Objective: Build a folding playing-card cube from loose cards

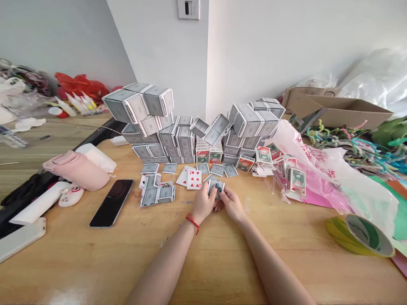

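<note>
Pinching a grey-backed playing card (214, 188) near the middle of the surface (222, 258), the left hand (203, 204) and right hand (231, 204) hold their grips together on it. Two face-up heart cards (193, 179) lie just ahead, five loose face-down cards (218, 170) beyond, one black smartphone (111, 203) toward the left edge.

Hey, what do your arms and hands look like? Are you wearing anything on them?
The left forearm and right forearm are bare, with no sleeves. The left hand and right hand wear no gloves. A thin red braided string bracelet circles the left wrist, with a short tail hanging down. Some fingernails have dark green polish.
</note>
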A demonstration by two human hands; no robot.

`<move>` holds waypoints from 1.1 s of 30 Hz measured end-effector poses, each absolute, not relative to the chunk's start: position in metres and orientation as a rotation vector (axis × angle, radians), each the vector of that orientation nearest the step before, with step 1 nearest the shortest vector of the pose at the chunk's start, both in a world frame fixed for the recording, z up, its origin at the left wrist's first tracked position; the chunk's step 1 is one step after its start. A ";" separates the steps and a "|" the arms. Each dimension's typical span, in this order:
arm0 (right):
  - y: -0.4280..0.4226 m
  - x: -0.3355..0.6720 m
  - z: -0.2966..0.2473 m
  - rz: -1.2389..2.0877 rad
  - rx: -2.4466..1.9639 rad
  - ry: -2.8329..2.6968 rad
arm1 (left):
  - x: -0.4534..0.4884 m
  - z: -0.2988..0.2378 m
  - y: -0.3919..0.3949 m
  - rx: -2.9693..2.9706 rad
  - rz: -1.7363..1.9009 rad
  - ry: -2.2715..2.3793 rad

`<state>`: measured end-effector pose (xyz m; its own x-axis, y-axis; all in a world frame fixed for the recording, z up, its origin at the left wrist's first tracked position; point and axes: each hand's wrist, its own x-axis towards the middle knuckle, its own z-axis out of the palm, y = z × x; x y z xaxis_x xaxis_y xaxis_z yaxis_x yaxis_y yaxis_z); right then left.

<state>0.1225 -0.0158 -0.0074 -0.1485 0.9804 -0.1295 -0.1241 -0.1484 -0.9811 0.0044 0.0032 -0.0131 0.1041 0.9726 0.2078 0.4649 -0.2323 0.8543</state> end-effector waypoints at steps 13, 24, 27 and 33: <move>-0.014 0.123 -0.007 1.196 -1.267 -1.100 | 0.005 -0.009 0.001 1.783 1.087 1.502; -0.002 0.132 -0.017 1.256 -1.182 -0.717 | -0.024 -0.006 0.020 2.225 1.233 1.838; -0.003 0.133 -0.018 1.201 -1.197 -0.687 | -0.025 -0.013 0.023 2.240 1.164 1.892; 0.000 0.141 -0.025 1.042 -1.294 -0.735 | -0.027 -0.021 0.025 2.197 1.099 1.913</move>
